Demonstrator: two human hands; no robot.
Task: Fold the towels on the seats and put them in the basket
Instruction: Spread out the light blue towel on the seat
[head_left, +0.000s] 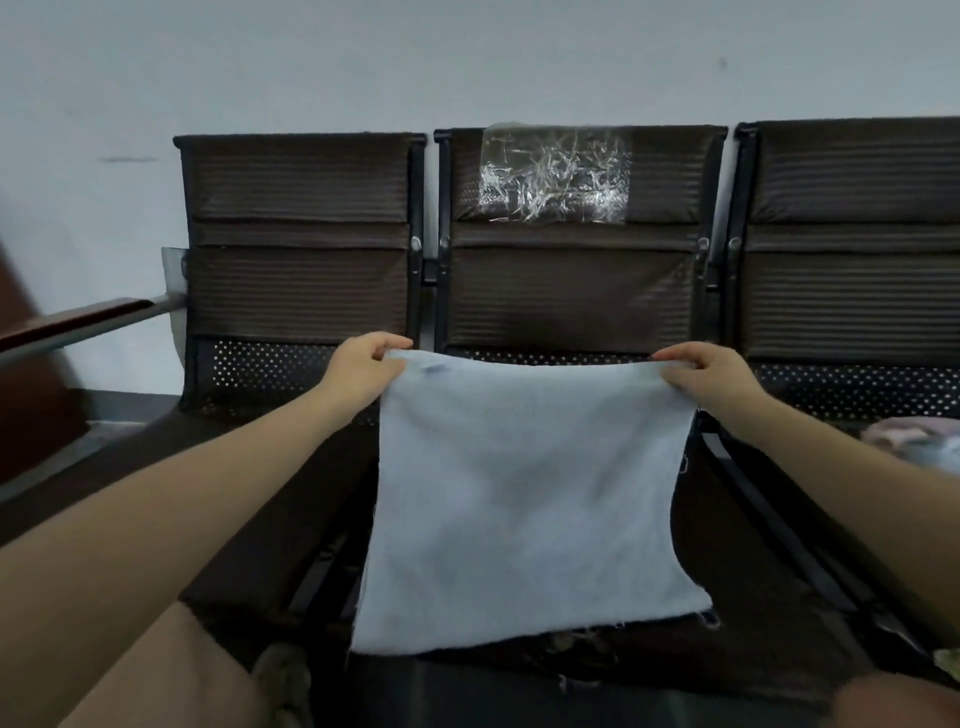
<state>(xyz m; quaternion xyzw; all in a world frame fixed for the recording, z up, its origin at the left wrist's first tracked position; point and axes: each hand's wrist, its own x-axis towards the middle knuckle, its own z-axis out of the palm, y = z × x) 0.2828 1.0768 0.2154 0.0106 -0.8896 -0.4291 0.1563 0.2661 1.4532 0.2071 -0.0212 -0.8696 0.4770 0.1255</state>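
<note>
Both hands hold a pale blue towel (524, 499) spread out in front of the middle seat (571, 291) of a row of dark brown seats. At the towel's upper left corner, the left hand (363, 371) pinches the cloth between curled fingers and thumb; at its upper right corner, the right hand (711, 371) pinches it the same way. Its top edge is stretched taut between them and the rest hangs down over the seat's front. Crumpled clear plastic (556, 174) covers part of that seat's backrest. To the towel's right, more bunched cloths (919, 441) lie on the next seat.

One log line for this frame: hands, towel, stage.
left hand: pinches corner | right hand: pinches corner | towel: spread over middle seat | basket: unseen
</note>
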